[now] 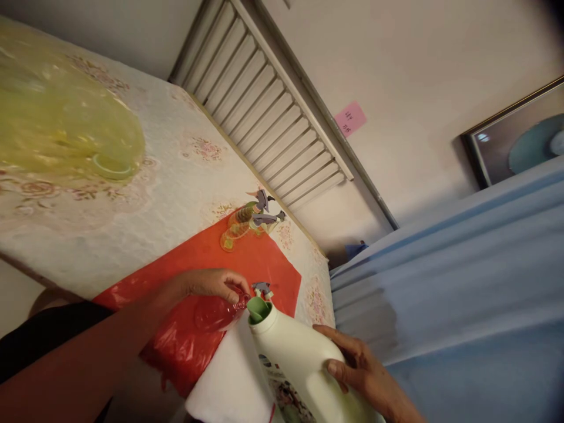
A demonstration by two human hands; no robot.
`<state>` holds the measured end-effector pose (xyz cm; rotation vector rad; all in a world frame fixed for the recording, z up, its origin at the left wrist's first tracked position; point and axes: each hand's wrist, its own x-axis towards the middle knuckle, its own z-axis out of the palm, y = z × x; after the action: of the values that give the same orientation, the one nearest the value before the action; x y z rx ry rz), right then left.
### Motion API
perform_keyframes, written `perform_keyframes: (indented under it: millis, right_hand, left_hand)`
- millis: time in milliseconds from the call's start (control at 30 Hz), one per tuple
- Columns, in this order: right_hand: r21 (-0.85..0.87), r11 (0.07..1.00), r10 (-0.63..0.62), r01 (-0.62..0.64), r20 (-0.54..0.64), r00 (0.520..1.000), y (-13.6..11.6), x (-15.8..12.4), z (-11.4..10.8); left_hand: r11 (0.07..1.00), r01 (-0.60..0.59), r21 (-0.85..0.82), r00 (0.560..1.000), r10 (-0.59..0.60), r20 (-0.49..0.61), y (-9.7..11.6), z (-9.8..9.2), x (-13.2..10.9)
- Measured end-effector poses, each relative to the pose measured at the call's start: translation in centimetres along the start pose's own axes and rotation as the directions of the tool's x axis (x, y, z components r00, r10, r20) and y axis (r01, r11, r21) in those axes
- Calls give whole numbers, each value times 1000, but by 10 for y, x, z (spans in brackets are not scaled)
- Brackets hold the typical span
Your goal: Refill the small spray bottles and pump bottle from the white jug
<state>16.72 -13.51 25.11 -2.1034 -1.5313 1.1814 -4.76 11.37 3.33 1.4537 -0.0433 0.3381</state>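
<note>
My left hand [215, 283] is closed around the neck of a small clear bottle [215, 312] that lies over a red plastic sheet [247, 258]. My right hand [356, 367] grips the body of a large white jug [299, 364] with a green open mouth [258, 308], tilted so the mouth sits right beside the small bottle's neck. A grey and green spray head [262, 289] rests just behind the jug's mouth. Two small yellowish spray bottles [249, 222] lie further back on the red sheet.
The flower-patterned table top [176, 176] carries a yellow-green plastic bag [57, 123] at the left and a white cloth [229, 382] at the near edge. Behind are a white slatted panel [268, 111], a wall with a pink note [350, 118], and blue fabric [462, 282] at the right.
</note>
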Motion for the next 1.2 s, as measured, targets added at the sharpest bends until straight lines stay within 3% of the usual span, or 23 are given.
perform_keyframes:
  millis: [1200]
  right_hand:
    - [-62, 998, 29, -30, -8, 1000, -2, -1, -6]
  left_hand:
    - [998, -17, -58, 999, 19, 26, -6, 0, 1]
